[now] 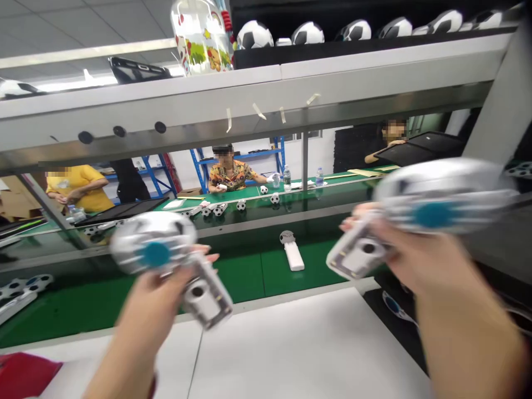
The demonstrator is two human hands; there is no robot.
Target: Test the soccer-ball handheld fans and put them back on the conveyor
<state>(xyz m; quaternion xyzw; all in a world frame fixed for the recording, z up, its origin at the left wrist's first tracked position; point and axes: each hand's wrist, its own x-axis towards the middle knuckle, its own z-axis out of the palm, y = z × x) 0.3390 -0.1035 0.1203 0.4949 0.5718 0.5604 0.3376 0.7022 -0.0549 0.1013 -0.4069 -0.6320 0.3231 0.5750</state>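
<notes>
My left hand (160, 291) is closed around a white, football-patterned handheld fan (152, 235). Its rounded head has a blue disc, and a short handle part (206, 296) with a dark round spot juts out to the right. A second fan of the same kind (440, 194) is gripped in my right hand (399, 238), its handle part (359, 252) pointing down and left. Both are held up in the air, apart from each other, and their heads are smeared by motion. Between them, farther off, a similar white piece (293, 252) lies on the green conveyor belt (245, 274).
In front is a white worktop (274, 349), with a black tray (394, 316) of parts at right and red cloth (27, 374) at left. A shelf (266, 83) spans overhead, bearing football-patterned pieces (254, 36). Across the belt, a co-worker (235, 174) sits among bottles and balls.
</notes>
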